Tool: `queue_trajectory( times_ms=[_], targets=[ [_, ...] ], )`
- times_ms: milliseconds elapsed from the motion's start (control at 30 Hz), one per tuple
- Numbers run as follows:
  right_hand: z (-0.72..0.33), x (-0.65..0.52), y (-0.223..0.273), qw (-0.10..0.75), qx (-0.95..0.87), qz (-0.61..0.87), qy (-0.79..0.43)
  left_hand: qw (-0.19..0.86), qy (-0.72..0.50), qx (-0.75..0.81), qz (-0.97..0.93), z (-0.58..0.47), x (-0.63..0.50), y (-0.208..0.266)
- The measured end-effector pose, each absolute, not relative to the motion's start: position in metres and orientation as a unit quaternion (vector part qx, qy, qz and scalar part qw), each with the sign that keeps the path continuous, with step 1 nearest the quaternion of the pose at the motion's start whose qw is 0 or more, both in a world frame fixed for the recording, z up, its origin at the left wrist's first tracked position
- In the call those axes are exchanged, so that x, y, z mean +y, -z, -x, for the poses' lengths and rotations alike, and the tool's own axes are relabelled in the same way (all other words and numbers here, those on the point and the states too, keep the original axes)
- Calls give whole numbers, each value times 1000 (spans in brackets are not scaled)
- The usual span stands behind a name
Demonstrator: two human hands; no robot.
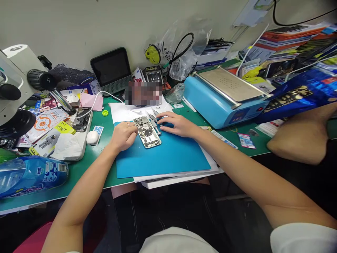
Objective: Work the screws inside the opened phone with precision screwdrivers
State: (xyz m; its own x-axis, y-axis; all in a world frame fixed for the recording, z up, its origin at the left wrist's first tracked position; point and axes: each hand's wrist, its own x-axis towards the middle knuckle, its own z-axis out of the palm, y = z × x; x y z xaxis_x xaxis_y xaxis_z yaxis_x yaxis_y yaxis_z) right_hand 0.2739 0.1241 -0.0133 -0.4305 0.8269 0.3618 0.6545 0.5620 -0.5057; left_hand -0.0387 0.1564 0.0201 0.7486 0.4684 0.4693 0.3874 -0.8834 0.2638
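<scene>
The blue mat (168,160) under my work has its front edge close to that of the green desk (102,172), and its surface runs on from the phone's lower end toward me and off to the right beneath my right forearm. Farther right, the blue machine (223,102) with its metal top bounds my reach; at the back a glass jar (176,93) and a dark-screened display (111,70) stand beyond the white paper (118,110). To the left, a white rounded case (92,137) sits on the desk beside the mat, with the microscope (15,80) and a blue bottle (34,175) farther out. The opened phone (147,131) lies flat on the mat between my hands, its inner parts facing up and its length slanting from upper left to lower right. My left hand (125,135) is curled nearly closed at the phone's left edge; I cannot tell whether its fingertips pinch anything. My right hand (176,123) is loosely bent, palm down, its fingers reaching over the slender metal tools (152,116) just right of the phone; whether I have hold of one is hidden. I count one phone, one jar, one machine, one bottle and one rounded case; the tools overlap too much to number.
</scene>
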Motion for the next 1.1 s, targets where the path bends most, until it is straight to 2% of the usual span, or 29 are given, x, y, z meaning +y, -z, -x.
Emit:
queue_trajectory(
  times_ms=[333, 467, 633, 900, 1100],
  targets=[
    [-273, 114, 13, 315, -824, 438, -175, 79, -270, 238, -930, 38, 156, -20],
    [-271, 101, 7, 362, -784, 458, -209, 81, -270, 237, -930, 38, 156, -19],
    [-265, 83, -5, 422, -691, 499, -309, 82, -270, 241, -929, 37, 156, -19],
    [-256, 59, -27, 591, -513, 493, -379, 78, -281, 236, -927, 37, 155, -19],
    [-260, 51, -43, 595, -447, 519, -421, 60, -300, 265, -914, 35, 159, -17]
  ],
)
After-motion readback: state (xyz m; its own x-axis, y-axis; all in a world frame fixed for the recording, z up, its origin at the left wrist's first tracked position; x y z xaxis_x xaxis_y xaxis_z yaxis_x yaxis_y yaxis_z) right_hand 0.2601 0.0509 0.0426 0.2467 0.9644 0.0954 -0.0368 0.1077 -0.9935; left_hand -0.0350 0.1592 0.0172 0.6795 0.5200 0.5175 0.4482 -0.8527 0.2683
